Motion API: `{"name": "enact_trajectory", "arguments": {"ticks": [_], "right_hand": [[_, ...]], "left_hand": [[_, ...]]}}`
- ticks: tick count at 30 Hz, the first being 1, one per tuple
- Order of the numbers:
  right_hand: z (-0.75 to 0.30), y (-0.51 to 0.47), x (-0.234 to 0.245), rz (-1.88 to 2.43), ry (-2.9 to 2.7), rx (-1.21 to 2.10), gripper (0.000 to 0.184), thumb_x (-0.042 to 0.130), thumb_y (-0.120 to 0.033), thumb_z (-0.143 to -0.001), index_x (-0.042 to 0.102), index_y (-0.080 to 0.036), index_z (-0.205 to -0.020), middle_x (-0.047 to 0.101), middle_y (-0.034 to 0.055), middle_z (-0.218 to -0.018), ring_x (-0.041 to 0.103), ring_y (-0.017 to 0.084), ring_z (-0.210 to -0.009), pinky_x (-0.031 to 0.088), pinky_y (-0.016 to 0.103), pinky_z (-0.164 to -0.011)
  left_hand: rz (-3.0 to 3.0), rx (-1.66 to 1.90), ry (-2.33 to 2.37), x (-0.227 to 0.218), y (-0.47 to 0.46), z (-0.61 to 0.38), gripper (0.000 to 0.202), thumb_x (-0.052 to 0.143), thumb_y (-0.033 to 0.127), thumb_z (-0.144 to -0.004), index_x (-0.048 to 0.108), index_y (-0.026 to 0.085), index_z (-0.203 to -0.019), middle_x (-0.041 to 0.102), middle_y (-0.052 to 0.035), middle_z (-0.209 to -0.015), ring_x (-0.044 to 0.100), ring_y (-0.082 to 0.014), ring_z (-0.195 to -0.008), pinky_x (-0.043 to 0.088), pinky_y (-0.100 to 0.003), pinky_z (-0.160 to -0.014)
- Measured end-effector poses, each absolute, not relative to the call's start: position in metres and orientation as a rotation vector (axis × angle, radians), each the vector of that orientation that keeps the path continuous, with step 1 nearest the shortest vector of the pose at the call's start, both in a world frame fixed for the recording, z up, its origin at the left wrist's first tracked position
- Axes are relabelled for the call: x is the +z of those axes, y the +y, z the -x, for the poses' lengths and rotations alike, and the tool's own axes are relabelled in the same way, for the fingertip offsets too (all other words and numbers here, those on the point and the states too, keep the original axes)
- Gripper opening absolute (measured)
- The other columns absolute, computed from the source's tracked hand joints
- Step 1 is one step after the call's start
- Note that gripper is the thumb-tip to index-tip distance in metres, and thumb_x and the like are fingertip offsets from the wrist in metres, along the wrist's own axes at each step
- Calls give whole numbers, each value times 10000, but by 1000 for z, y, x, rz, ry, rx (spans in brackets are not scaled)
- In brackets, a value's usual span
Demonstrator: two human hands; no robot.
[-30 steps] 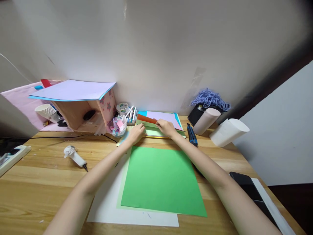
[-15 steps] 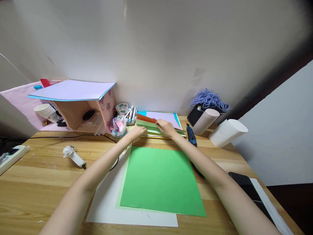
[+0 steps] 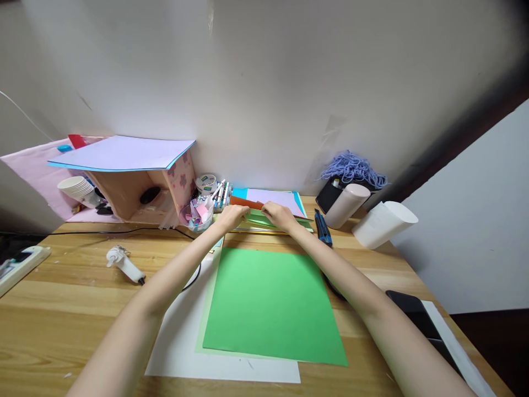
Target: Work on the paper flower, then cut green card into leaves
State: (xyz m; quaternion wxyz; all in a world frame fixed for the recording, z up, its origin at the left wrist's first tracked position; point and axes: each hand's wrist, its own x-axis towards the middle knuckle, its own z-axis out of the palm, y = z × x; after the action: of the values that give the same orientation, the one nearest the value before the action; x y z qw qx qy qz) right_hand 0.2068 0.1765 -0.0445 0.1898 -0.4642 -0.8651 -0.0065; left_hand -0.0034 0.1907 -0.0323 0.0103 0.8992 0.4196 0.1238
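Note:
Both hands reach to a stack of coloured paper sheets [image 3: 285,199] at the back of the wooden table, against the wall. My left hand [image 3: 232,216] has its fingers curled on the stack's left front edge, by an orange-red sheet [image 3: 242,202]. My right hand [image 3: 280,215] pinches the upper sheets near the middle of the stack, lifting their edge slightly. A lilac sheet lies on top of the stack. In front of the stack a large bright green sheet [image 3: 273,303] lies flat on a paler green sheet and a white sheet [image 3: 177,353].
A blue utility knife [image 3: 323,227], two pale paper rolls [image 3: 384,223], purple yarn [image 3: 354,167] and a black holder sit at the right. A cup of clips [image 3: 198,214], markers, a glue gun [image 3: 124,263], a cardboard box under lilac sheets [image 3: 124,154], paper cups and a power strip [image 3: 20,262] are at the left. A black tablet [image 3: 417,314] lies near right.
My left hand has moved up from the table onto the stack's left edge, close to my right hand. The lifted sheets have dropped lower. The camera view shifted slightly.

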Motion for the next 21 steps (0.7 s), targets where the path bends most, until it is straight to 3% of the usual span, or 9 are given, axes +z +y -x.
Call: {"name": "enact_trajectory", "arguments": {"ticks": [4, 9, 16, 21], "right_hand": [[-208, 175, -44, 1254, -2485, 30, 283, 457, -130, -816, 528, -206, -1079, 607, 54, -1061, 571, 167, -925, 415, 244, -752], [-209, 177, -42, 1298, -2518, 196, 592, 424, -75, -793, 267, -260, -1333, 577, 46, -1184, 573, 184, -1004, 425, 270, -790], [-213, 190, -33, 1318, -2646, 275, 405, 435, -74, -794, 502, -188, -1177, 612, 102, -1129, 591, 194, -976, 412, 257, -793], [-209, 195, -35, 1329, -2683, 280, 427, 418, -23, -763, 520, -156, -1156, 643, 117, -1062, 607, 197, -926, 415, 256, -764]], "left_hand": [[-2784, 408, 1279, -30, 194, 5, 192, 503, 132, -752, 683, 192, -779, 671, -26, -782, 602, -158, -737, 394, -211, -602], [-2780, 422, 1278, -24, 196, 5, 210, 491, 179, -781, 700, 188, -796, 643, -40, -791, 583, -150, -710, 399, -216, -628], [-2867, 346, 1319, -21, 187, -3, 205, 446, 162, -804, 644, 136, -851, 634, -96, -865, 595, -205, -798, 419, -263, -644], [-2983, 150, 1205, -35, 179, -20, 153, 468, 100, -791, 614, 98, -835, 646, -137, -830, 616, -219, -784, 437, -300, -697]]}}
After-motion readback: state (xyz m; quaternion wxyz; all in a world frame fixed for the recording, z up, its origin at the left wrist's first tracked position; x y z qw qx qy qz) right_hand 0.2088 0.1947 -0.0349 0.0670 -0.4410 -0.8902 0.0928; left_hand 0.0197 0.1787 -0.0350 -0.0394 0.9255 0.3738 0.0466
